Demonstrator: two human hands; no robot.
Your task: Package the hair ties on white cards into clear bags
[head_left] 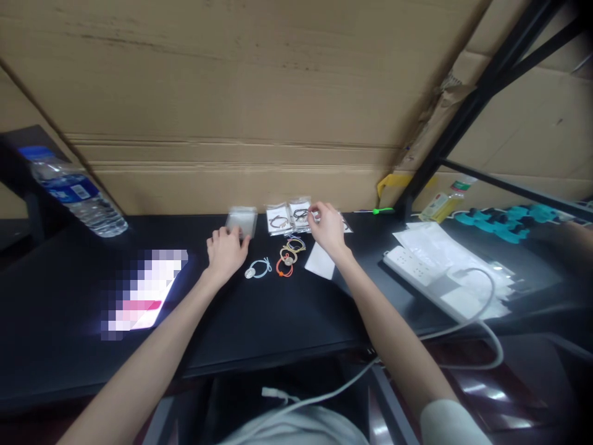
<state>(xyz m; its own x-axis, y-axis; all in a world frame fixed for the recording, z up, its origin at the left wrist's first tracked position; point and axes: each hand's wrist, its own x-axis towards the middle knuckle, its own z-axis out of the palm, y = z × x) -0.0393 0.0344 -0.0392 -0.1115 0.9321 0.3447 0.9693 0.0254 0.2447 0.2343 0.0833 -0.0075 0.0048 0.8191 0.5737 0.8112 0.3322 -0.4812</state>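
Note:
My left hand point(227, 252) rests with its fingers spread at the near edge of a stack of clear plastic bags point(242, 217). My right hand point(328, 230) is curled, thumb and forefinger close together, over bagged dark hair ties point(301, 214). Whatever it pinches, if anything, is too small to make out. Left of these lies another bagged hair tie point(278, 220). Loose between my hands are a light blue hair tie point(262, 269), an orange hair tie point(285, 268) and a yellowish hair tie point(296, 245). A white sheet point(320, 262) lies below my right wrist.
A lit phone point(148, 290) lies at left, and a water bottle point(76, 191) stands behind it. At right are a white power strip point(417, 272) with a cable, plastic bags point(445, 247), a bottle of yellow liquid point(445, 201) and teal objects point(509, 221). Cardboard point(241, 111) walls the back.

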